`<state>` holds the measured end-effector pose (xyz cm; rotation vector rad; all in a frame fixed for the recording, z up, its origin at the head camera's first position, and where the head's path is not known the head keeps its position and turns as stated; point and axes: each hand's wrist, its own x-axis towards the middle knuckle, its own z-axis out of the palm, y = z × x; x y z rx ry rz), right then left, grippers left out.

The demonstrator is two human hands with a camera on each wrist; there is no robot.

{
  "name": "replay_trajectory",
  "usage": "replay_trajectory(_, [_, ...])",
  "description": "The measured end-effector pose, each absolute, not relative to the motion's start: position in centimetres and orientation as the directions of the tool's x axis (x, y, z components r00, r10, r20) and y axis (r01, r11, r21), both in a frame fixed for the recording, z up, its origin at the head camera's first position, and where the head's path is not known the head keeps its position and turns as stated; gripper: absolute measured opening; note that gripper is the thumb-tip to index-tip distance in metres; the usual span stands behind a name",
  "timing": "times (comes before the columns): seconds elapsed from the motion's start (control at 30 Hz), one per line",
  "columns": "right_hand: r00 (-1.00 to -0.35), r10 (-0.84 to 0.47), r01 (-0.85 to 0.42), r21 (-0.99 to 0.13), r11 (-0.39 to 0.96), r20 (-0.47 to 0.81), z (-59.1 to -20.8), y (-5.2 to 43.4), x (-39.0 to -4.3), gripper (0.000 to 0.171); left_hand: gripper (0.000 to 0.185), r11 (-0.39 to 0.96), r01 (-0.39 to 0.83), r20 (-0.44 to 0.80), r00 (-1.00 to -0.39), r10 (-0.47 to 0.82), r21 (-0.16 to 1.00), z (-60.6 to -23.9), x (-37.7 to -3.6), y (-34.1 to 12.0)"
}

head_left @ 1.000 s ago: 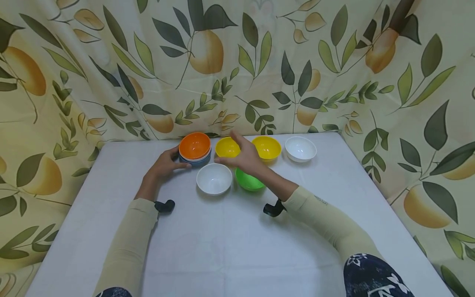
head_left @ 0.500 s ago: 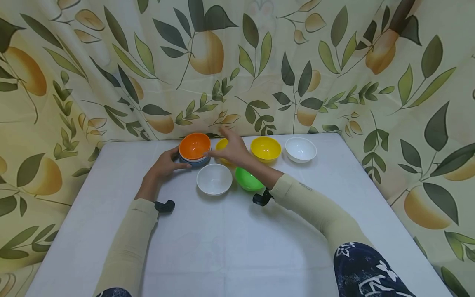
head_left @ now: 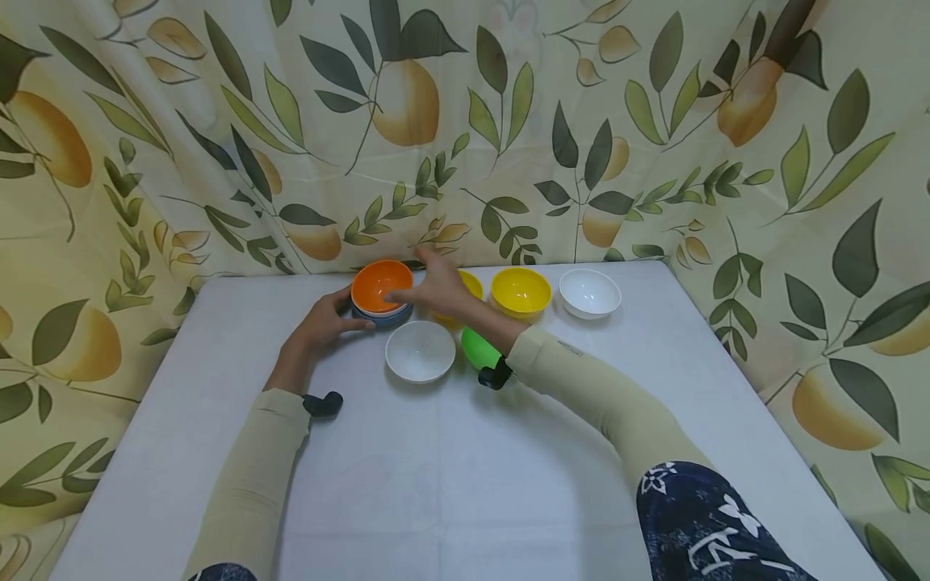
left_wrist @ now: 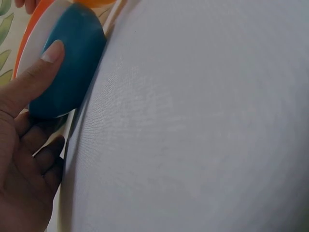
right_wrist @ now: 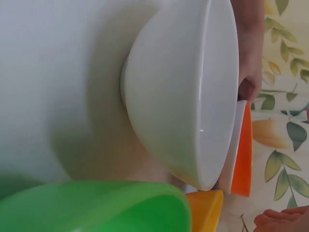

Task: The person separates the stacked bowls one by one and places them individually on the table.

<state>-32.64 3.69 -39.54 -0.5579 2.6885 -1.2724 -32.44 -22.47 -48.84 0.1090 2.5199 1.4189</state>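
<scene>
Toward the back left of the table, an orange bowl (head_left: 374, 284) sits nested in a white bowl (left_wrist: 44, 36), with a blue bowl (left_wrist: 79, 65) at the bottom. My left hand (head_left: 322, 323) holds this stack from its left, the thumb lying along the blue bowl's side. Over the stack's right side reaches my right hand (head_left: 441, 290), fingers spread, its thumb at the orange bowl's rim in the head view. Whether it touches is unclear. A yellow bowl (head_left: 474, 284) is partly hidden behind the right hand.
In front stand a white bowl (head_left: 420, 352) and a green bowl (head_left: 476, 349), partly covered by the right forearm. Another yellow bowl (head_left: 521, 292) and another white bowl (head_left: 590, 293) line the back. A patterned curtain (head_left: 494, 186) hangs behind the white-covered table (head_left: 407, 468).
My right hand has moved left, from over the yellow bowl to the orange bowl's right rim. The left hand and the stack have stayed in place.
</scene>
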Motion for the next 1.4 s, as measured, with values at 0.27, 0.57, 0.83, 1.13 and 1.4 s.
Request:
replay_trajectory(0.27, [-0.929,-0.369,-0.253,-0.734,0.630,0.003,-39.7,2.2,-33.7,0.112,0.106,0.568,-0.017,-0.155,-0.968,0.196,0.823,-48.7,-32.4,-22.5])
replay_trajectory(0.57, [-0.930,-0.368,-0.257,-0.688,0.679,-0.016,-40.7,1.0,-34.4,0.113,0.106,0.565,-0.010,-0.152,-0.967,0.205,0.825,-48.8,-32.4,-22.6])
replay_trajectory(0.83, [-0.937,-0.346,-0.252,-0.582,0.773,-0.054,-41.3,0.3,-35.0,0.115,0.104,0.561,0.013,-0.130,-0.968,0.214,0.828,-49.1,-32.6,-22.7])
replay_trajectory(1.13, [-0.924,-0.370,-0.253,-0.574,0.779,-0.093,-41.0,0.3,-35.0,0.104,0.106,0.528,-0.024,-0.153,-0.967,0.202,0.849,-49.0,-32.4,-22.6])
replay_trajectory(1.4, [-0.926,-0.366,-0.247,-0.587,0.771,-0.091,-41.1,0.5,-34.5,0.104,0.105,0.540,0.014,-0.122,-0.969,0.216,0.841,-49.3,-32.5,-22.7])
